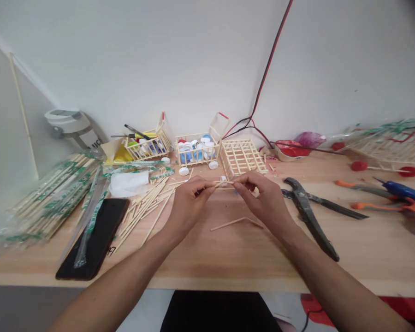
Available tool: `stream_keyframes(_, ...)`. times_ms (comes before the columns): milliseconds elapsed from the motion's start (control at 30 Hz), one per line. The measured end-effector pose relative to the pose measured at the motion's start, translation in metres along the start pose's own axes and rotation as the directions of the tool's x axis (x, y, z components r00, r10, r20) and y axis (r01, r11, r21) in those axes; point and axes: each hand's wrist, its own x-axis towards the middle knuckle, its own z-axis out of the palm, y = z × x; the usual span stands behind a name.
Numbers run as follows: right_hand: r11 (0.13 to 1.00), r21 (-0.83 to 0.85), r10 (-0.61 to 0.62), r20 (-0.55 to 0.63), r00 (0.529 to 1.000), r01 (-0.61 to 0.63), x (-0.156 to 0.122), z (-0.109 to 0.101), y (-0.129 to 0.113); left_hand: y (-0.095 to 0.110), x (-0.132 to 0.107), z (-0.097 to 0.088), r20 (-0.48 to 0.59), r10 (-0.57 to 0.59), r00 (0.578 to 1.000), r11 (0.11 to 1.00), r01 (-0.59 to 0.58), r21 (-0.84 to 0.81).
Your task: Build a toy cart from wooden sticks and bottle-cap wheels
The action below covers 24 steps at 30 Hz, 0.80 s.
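My left hand [190, 200] and my right hand [261, 196] meet over the middle of the wooden table [228, 258]. Both pinch a thin wooden stick [224, 183] between thumb and fingertips, one hand at each end. A white bottle cap [223, 179] lies just behind the stick. Two joined sticks [237, 222] lie flat on the table right below my hands. A stick lattice panel [242, 157] leans behind them.
Loose sticks [143, 207] and wrapped chopstick packs [55, 196] lie left, beside a black phone [97, 240]. Two small stick carts [197, 150] hold bottle caps at the back. Black pliers [309, 212], orange-handled cutters [370, 198] and a blue glue gun [406, 193] lie right.
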Motion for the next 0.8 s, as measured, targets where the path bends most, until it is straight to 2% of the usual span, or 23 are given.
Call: stream_keyframes(800,1.0,-0.011,0.029,0.005,1.0,-0.029,-0.0016,0.0008,0.0019,0.0015,0.0006,-0.001,0.003,0.012,1.0,1.0,-0.012,0.026)
